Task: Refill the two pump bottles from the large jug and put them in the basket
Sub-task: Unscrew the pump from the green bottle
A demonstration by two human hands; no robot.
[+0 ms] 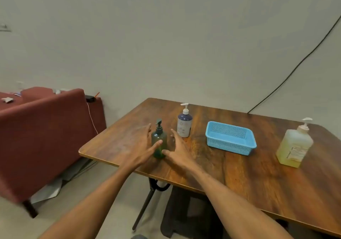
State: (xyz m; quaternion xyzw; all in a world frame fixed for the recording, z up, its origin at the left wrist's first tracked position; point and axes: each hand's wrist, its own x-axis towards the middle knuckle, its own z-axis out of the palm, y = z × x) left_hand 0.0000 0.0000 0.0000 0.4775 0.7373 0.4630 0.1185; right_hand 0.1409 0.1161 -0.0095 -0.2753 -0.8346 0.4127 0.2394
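Observation:
A small green pump bottle stands upright near the table's left end. My left hand is just left of it with straight fingers, its thumb touching the bottle's front. My right hand is just right of it, fingers spread, thumb at the bottle's base. Neither hand grips it. Behind stands a white and blue pump bottle. A blue mesh basket sits empty at the middle. The large yellowish jug with a pump top stands at the right.
The wooden table has its left corner and front edge close to my arms. A dark red sofa stands to the left. A black cable runs down the wall behind the table.

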